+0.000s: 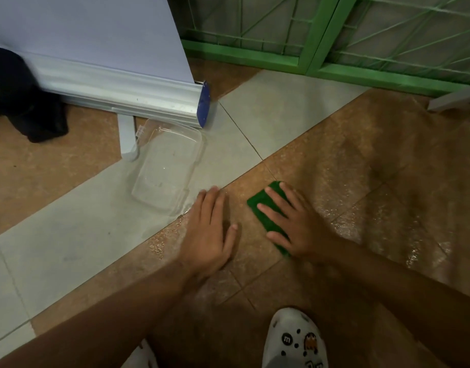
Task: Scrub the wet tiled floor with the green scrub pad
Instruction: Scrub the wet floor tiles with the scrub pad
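My right hand [295, 224] is pressing flat, hiding most of the scrub pad [265, 205]; my left hand [210, 232] is lying spread on wet floor [361, 181]; shoe [295, 341] charm reading "m".

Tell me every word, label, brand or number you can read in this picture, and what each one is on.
"m": on a round black charm fixed to the white clog at the bottom of the view.
The clog's other charms are pictures, with no lettering to read.
No text shows on the green scrub pad, the clear plastic container or the banner stand base.
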Motion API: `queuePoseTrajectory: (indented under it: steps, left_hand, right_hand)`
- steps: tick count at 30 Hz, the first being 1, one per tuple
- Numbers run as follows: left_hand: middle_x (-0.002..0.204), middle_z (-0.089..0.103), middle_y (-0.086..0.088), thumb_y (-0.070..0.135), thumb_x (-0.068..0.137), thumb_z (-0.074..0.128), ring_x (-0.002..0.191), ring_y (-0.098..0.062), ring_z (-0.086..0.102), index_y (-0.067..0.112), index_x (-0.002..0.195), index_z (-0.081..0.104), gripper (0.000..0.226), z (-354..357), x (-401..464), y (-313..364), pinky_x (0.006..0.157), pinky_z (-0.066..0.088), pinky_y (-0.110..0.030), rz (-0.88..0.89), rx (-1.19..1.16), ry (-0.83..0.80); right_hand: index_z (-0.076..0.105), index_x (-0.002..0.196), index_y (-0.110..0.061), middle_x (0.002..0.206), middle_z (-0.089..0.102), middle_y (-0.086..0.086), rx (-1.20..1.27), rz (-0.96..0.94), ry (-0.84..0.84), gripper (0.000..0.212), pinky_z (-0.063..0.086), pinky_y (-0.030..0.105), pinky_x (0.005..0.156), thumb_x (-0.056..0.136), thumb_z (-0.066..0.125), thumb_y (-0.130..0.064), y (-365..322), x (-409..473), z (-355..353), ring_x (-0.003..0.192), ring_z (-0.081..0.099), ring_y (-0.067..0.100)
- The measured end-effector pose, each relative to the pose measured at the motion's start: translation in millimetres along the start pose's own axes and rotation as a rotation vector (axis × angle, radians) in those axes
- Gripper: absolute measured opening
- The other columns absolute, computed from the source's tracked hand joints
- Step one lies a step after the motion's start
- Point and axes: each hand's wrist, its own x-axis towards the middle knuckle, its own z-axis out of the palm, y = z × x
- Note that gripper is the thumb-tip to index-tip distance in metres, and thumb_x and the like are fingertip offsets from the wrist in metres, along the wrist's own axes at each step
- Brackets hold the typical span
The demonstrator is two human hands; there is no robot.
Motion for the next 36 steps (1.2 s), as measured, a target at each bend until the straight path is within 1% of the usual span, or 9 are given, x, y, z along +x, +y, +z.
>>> queuePoseTrajectory:
  steps: [5,8,12,17,23,27,30,32,36]
  left_hand:
    - [0.169,0.008,-0.015,0.053,0.102,0.037,0.156,-0.036,-0.003,0.009,0.158,0.021,0.074,-5.4,64.0,14.4,0.127,0.010,-0.051,0.055,0.099,-0.059]
    - [0.170,0.003,-0.015,0.051,0.102,0.039,0.156,-0.037,-0.007,0.008,0.160,0.018,0.075,-12.4,99.0,18.4,0.127,0.009,-0.053,0.068,0.144,-0.101]
    - [0.170,0.003,-0.015,0.052,0.103,0.037,0.156,-0.036,-0.006,0.008,0.160,0.016,0.075,-19.8,121.7,17.3,0.127,0.008,-0.052,0.053,0.206,-0.124]
    - [0.170,0.003,-0.016,0.052,0.104,0.035,0.156,-0.036,-0.005,0.009,0.161,0.016,0.074,-14.6,116.4,13.8,0.127,0.003,-0.051,0.033,0.193,-0.108]
    - [0.170,0.006,-0.018,0.054,0.104,0.034,0.156,-0.037,0.000,0.005,0.160,0.018,0.076,-7.6,103.1,3.7,0.127,0.006,-0.051,0.042,0.184,-0.066]
    - [0.170,0.004,-0.015,0.054,0.104,0.035,0.157,-0.034,-0.003,0.006,0.161,0.017,0.076,-6.1,100.7,-1.3,0.127,0.004,-0.049,0.055,0.170,-0.063]
    - [0.170,0.007,-0.015,0.053,0.104,0.036,0.157,-0.035,-0.001,0.006,0.160,0.019,0.076,-6.1,101.5,-2.3,0.127,0.006,-0.050,0.072,0.171,-0.056]
    - [0.170,0.007,-0.014,0.054,0.103,0.035,0.157,-0.034,-0.002,0.007,0.160,0.019,0.076,-5.6,102.3,-2.4,0.127,0.006,-0.050,0.063,0.171,-0.053]
    - [0.171,0.006,-0.013,0.056,0.104,0.035,0.157,-0.033,-0.002,0.008,0.161,0.018,0.076,-4.2,102.0,-3.6,0.128,0.007,-0.050,0.060,0.158,-0.040]
  right_hand:
    - [0.012,0.162,-0.030,0.172,-0.001,0.006,0.072,0.209,-0.026,0.068,0.000,0.059,0.124,0.103,0.015,-0.063,64.8,24.4,-27.6,0.156,-0.011,0.036]
    - [0.013,0.163,-0.028,0.172,-0.006,0.002,0.151,0.358,0.025,0.068,0.003,0.063,0.124,0.104,0.019,-0.061,90.4,64.6,-47.1,0.156,-0.015,0.035]
    - [0.007,0.164,-0.029,0.172,-0.009,0.006,0.163,0.488,0.043,0.068,-0.006,0.058,0.125,0.105,0.018,-0.061,97.9,129.3,-70.0,0.154,-0.018,0.042]
    - [0.005,0.164,-0.026,0.172,-0.009,0.009,0.134,0.361,0.026,0.066,-0.007,0.056,0.125,0.107,0.016,-0.056,64.0,166.5,-72.5,0.154,-0.018,0.041]
    - [0.017,0.164,-0.024,0.172,0.001,0.009,0.055,0.163,0.026,0.065,0.003,0.056,0.126,0.107,0.023,-0.055,52.4,101.3,-45.8,0.156,-0.007,0.040]
    - [0.020,0.162,-0.026,0.172,-0.002,0.005,0.102,0.165,-0.003,0.066,0.007,0.061,0.124,0.105,0.022,-0.058,74.9,43.3,-31.6,0.157,-0.010,0.035]
    - [0.001,0.162,-0.039,0.170,-0.018,-0.008,0.101,0.246,-0.043,0.065,0.009,0.063,0.122,0.103,0.009,-0.067,112.0,34.5,-40.7,0.156,-0.020,0.027]
    - [-0.004,0.160,-0.043,0.169,-0.019,-0.011,0.117,0.317,-0.029,0.063,0.008,0.063,0.119,0.103,0.007,-0.067,132.4,46.4,-52.8,0.155,-0.021,0.026]
    - [0.007,0.163,-0.031,0.172,-0.006,0.004,0.118,0.424,0.022,0.064,0.007,0.065,0.123,0.106,0.015,-0.058,152.3,101.3,-74.6,0.155,-0.013,0.039]
